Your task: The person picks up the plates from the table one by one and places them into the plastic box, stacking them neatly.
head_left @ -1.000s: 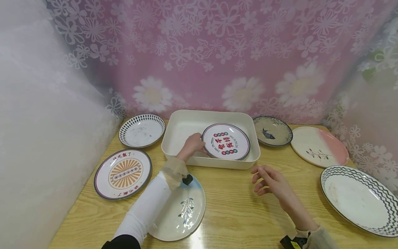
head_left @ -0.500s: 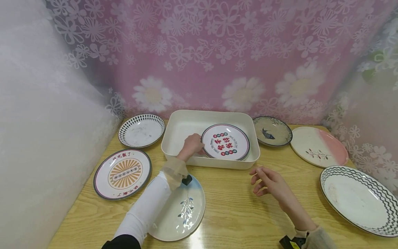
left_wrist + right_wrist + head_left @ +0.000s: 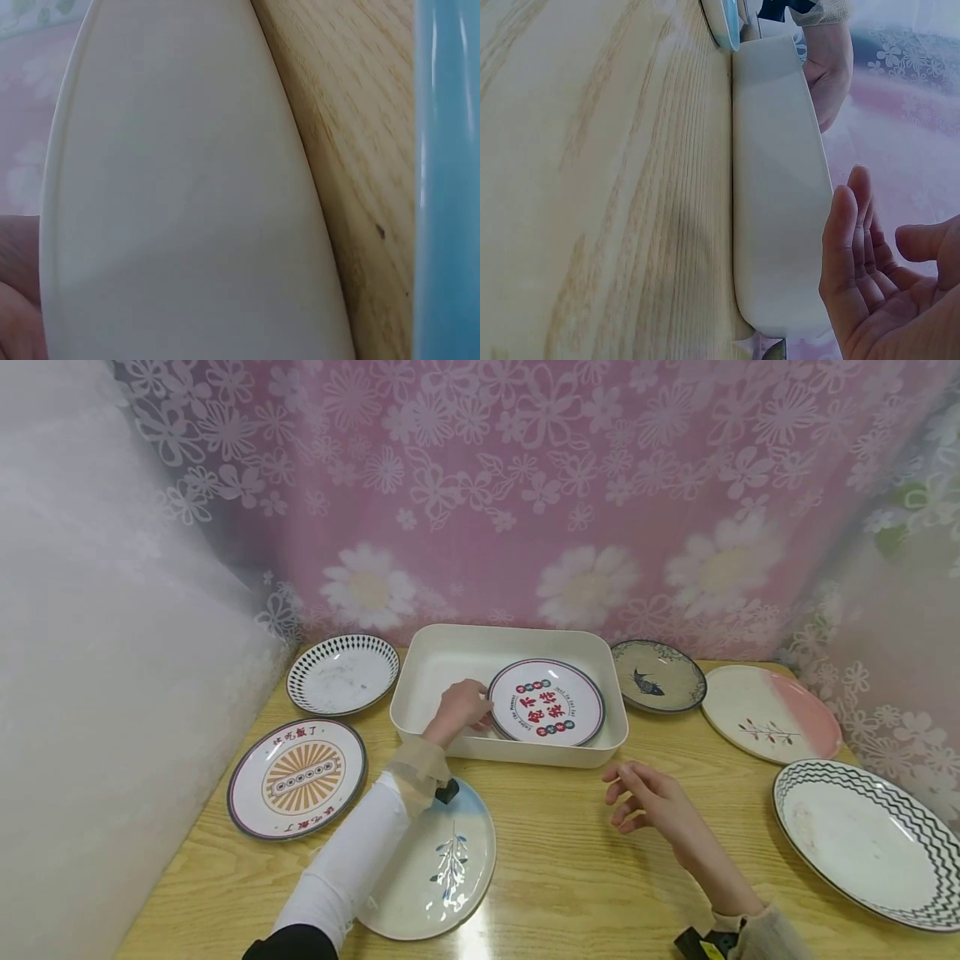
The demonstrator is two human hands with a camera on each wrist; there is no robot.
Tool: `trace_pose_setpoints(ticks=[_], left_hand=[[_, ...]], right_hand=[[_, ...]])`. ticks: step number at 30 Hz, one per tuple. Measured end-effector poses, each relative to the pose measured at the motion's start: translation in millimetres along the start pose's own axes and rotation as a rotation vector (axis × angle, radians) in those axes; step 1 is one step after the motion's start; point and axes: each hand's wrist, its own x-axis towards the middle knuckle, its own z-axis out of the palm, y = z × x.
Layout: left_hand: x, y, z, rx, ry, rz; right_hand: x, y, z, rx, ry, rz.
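Observation:
A round white plate (image 3: 547, 702) with a dark rim and red characters lies inside a cream rectangular bin (image 3: 426, 670), toward its right end. My left hand (image 3: 459, 710) reaches over the bin's front wall, fingers curled at the plate's left rim, seeming to pinch it. Fingertips are partly hidden there. In the left wrist view the bin's outer wall (image 3: 187, 180) covers most of that hand. My right hand (image 3: 645, 795) holds nothing in front of the bin's right corner, with loosely bent fingers. Below my left forearm sits a cream plate (image 3: 457, 868) with a blue edge and leaf sprig.
Left of the bin are a black-patterned plate (image 3: 342, 675) and an orange sunburst plate (image 3: 297, 779). To the right lie a fish plate (image 3: 657, 675), a pink-and-cream plate (image 3: 765, 713) and a zigzag-rimmed oval plate (image 3: 862, 843). A flowered curtain (image 3: 495, 510) hangs behind.
My left hand has shifted very slightly left at the plate's rim. The plate stays in the bin, and the right hand is almost still.

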Motion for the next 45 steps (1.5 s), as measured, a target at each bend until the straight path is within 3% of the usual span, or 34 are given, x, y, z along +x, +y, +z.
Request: trace_pose_setpoints(ticks=[6, 10, 14, 19, 27, 33, 38, 42, 45], left_hand=[[-3.2, 1.7, -5.2, 0.191, 0.034, -0.017], [-7.9, 2.9, -8.3, 0.258, 0.056, -0.003], [-14.7, 4.7, -12.7, 0.233, 0.075, 0.025], [-24.2, 6.6, -17.0, 0.203, 0.139, 0.121], [-40.0, 11.3, -19.4, 0.137, 0.248, 0.256], [-56.3, 17.4, -20.4, 0.032, 0.280, 0.331], [-69.5, 20.2, -18.7, -0.031, 0.288, 0.395], [-78.1, 20.9, -16.9, -0.049, 0.279, 0.425], [-84.7, 20.1, -16.3, -0.055, 0.270, 0.436]], right_hand=[[1, -1, -5, -0.004, 0.004, -0.028], [1, -3, -12, -0.007, 0.020, -0.055], [0, -6, -24, -0.028, 0.048, -0.097], [-2, -9, -48, -0.089, 0.112, -0.201], [-10, -13, -93, -0.238, 0.305, -0.296], [-17, -9, -128, -0.254, 0.460, -0.364], [-26, -2, -158, -0.257, 0.600, -0.290], [-30, 11, -179, -0.412, 0.704, -0.197], [-33, 27, -198, -0.531, 0.734, -0.126]])
